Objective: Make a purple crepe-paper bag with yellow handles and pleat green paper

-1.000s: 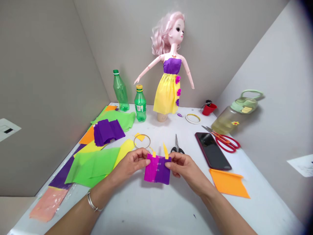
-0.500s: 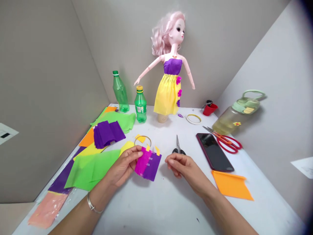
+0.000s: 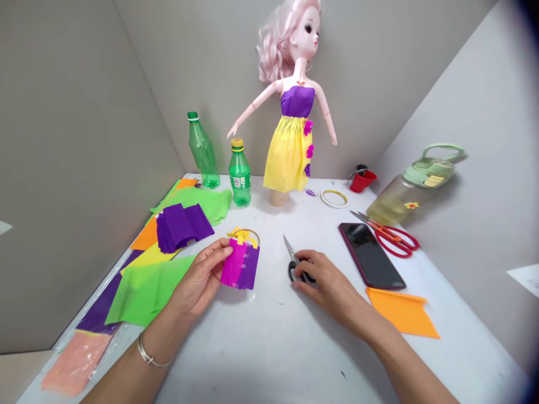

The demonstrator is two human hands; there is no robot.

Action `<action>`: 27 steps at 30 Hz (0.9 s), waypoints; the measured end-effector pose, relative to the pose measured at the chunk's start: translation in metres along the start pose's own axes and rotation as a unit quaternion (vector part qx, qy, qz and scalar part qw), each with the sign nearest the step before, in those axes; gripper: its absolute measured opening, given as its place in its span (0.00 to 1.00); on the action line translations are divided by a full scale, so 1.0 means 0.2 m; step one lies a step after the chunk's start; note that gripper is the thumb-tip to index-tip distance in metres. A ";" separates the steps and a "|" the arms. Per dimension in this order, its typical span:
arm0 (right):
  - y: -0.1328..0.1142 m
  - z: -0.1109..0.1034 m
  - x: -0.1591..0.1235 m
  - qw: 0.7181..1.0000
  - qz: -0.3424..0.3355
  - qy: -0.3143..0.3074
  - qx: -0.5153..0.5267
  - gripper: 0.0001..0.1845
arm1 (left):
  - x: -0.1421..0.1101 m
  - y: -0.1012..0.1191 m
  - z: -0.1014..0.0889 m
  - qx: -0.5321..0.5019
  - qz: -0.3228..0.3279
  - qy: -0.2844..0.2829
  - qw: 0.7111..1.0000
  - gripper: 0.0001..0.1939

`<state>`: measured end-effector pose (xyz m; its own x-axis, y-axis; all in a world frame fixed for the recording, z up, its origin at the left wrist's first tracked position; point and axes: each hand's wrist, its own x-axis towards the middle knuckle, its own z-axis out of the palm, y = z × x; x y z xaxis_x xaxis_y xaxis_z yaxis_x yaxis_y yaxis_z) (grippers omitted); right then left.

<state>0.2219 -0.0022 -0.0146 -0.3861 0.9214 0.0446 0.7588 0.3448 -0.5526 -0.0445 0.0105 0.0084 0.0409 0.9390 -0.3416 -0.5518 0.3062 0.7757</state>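
Note:
My left hand [image 3: 197, 280] pinches a small magenta and purple crepe-paper piece [image 3: 241, 265] with yellow strips at its top, held just above the white table [image 3: 269, 348]. My right hand [image 3: 326, 283] is closed on the black handles of small scissors [image 3: 293, 261] lying on the table, blades pointing away. A thin gold ring [image 3: 252, 234] lies just behind the paper piece. A doll [image 3: 295, 112] with pink hair, in a purple and yellow paper dress, stands at the back.
Green, purple, yellow and orange paper sheets [image 3: 155, 275] cover the left side. Two green bottles [image 3: 239, 173] stand near the doll. A phone [image 3: 370, 255], red scissors [image 3: 393, 235], an orange sheet [image 3: 404, 318], a tape roll [image 3: 334, 197], a red cup [image 3: 361, 180] and a jug [image 3: 415, 191] lie right.
My right hand let go of the paper piece and moved right onto the small scissors, turning them. My left hand carried the piece a little left.

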 end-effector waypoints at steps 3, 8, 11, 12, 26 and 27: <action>-0.06 -0.04 -0.02 0.998 -0.001 -0.057 0.036 0.11 | 0.00 0.00 0.00 0.008 0.005 -0.006 1.000 0.14; -0.12 -0.04 -0.03 0.994 0.031 -0.082 0.061 0.13 | 0.00 0.00 0.00 0.073 0.012 -0.022 0.997 0.14; -0.16 -0.01 -0.03 0.988 0.069 -0.054 0.125 0.13 | -0.02 0.00 0.01 0.113 0.008 -0.042 0.993 0.13; -0.17 0.01 -0.02 0.984 0.081 -0.046 0.153 0.14 | -0.02 0.00 0.02 0.125 0.008 -0.049 0.991 0.13; -0.11 -0.06 0.02 0.927 0.152 0.053 0.338 0.11 | -0.08 -0.11 0.05 0.343 0.079 -0.133 0.927 0.12; -0.10 -0.06 0.02 0.928 0.150 0.060 0.335 0.11 | -0.09 -0.13 0.07 0.360 0.089 -0.144 0.917 0.11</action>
<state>0.2117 -0.0041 0.0075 -0.1189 0.9851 -0.1239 0.3100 -0.0817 -0.9472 -0.0196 -0.0119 0.0005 0.2793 0.9547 -0.1025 0.1190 0.0715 0.9903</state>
